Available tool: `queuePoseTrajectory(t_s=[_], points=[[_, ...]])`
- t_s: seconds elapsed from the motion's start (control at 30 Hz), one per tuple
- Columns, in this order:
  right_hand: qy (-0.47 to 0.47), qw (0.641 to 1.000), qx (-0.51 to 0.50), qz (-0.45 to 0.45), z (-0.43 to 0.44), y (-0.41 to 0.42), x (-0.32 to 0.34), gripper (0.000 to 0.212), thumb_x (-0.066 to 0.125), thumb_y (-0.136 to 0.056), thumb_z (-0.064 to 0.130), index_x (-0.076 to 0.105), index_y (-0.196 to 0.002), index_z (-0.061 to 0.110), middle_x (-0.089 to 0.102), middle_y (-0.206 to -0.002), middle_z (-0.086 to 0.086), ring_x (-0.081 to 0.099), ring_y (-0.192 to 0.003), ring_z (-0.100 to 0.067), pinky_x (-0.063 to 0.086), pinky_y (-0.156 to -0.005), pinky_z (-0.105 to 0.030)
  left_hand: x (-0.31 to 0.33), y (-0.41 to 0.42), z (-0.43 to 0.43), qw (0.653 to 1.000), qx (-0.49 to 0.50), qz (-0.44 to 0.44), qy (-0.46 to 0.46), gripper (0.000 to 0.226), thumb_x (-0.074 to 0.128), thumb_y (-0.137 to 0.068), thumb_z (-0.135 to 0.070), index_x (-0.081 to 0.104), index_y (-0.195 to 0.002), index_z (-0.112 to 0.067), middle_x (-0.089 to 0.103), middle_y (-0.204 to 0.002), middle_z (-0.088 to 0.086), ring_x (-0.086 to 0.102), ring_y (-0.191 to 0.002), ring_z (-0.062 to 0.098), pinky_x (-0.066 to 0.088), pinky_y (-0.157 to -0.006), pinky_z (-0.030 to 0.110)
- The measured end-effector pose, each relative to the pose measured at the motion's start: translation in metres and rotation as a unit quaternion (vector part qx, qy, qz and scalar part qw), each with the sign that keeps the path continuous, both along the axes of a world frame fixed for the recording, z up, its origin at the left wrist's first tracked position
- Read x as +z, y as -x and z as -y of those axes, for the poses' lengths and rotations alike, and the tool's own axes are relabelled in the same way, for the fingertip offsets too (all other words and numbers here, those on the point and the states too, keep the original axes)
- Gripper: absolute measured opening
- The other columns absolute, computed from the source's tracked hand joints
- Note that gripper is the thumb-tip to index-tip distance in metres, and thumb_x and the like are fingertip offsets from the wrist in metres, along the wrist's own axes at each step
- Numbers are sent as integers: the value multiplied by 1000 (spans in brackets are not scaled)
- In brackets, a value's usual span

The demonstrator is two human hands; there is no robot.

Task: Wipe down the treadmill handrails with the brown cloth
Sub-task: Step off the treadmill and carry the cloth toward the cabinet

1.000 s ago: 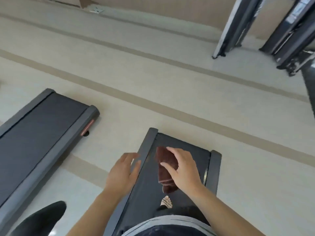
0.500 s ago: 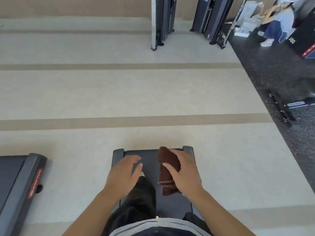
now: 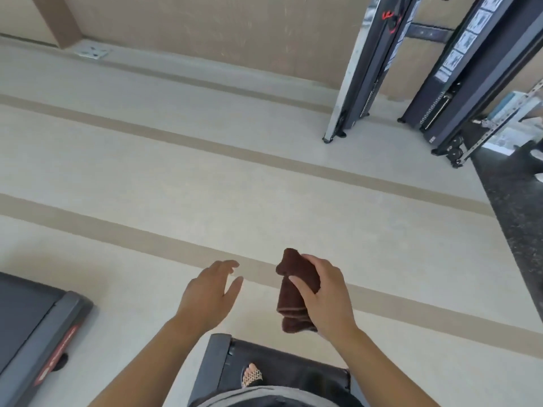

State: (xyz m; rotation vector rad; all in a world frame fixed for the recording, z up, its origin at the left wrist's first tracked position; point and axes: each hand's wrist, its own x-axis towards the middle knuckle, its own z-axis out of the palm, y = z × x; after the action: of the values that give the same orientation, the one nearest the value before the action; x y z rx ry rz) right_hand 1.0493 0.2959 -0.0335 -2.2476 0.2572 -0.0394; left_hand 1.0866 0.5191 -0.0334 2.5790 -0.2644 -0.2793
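My right hand (image 3: 326, 298) grips a folded brown cloth (image 3: 295, 292), held upright in the air above the floor. My left hand (image 3: 210, 292) hovers beside it, about a hand's width to the left, fingers apart and empty. Below both hands lies the rear end of a dark treadmill deck (image 3: 279, 368), and my sandalled foot (image 3: 251, 376) stands on it. No handrail is in view.
A second treadmill deck (image 3: 32, 327) lies at the lower left. Two tall black machine frames (image 3: 370, 66) (image 3: 467, 69) stand by the beige wall at upper right. Dark speckled flooring (image 3: 517, 207) runs along the right edge. A white wall-base socket (image 3: 92, 52) sits at upper left.
The view has swung and tilted so the treadmill end sits lower in frame. Both hands have risen clear of the deck and now hang over the pale floor. The cloth stays in my right hand.
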Motion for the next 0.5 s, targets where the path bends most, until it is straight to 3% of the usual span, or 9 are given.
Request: queuePoseTrajectory(t_s=[0.33,0.5], points=[[-57,997,43,30,-21,-255,-25,34,61,-82,45,49,-114,44,53,-109,24,46,-107,-5,45,-93,-38,7,-229,-25,995,60,70,-30,39,39,-93,-43,46,-127,-25,51,-127,-10,52,-108,15,42,-87,34],[-60,992,66,83,-16,-436,-90,41,56,-76,59,48,-114,48,51,-107,34,43,-106,5,42,-88,-25,-47,-410,-5,989,72,131,-5,40,39,-92,-45,47,-126,-26,50,-127,-10,50,-109,15,42,-86,32]])
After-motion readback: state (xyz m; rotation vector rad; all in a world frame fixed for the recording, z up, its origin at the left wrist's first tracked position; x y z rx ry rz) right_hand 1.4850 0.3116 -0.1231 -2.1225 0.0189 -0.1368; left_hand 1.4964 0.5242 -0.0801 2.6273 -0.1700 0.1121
